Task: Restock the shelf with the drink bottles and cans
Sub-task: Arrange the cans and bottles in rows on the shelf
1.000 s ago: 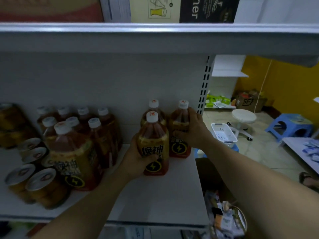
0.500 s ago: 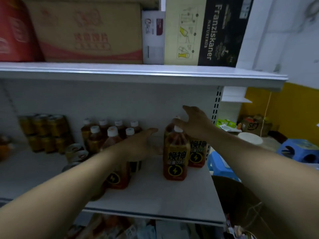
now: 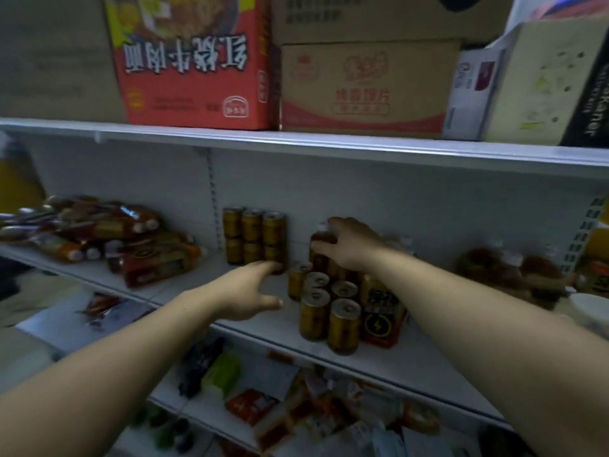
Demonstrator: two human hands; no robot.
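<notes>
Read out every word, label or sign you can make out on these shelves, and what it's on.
"红烧牛肉面", upside down: on the red box.
"skaner", sideways, its start cut off: on the black box at far right.
Lightning-bolt sign in a circle: on the front bottle.
The brown carton, small white box and cans: print too blurred to read.

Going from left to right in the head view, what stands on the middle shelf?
Heap of lying bottles → stacked cans at the back → front cans → bottle with lightning label → blurred bottles far right. Left out, overlapping the cans: left hand, right hand, gripped bottle.
</notes>
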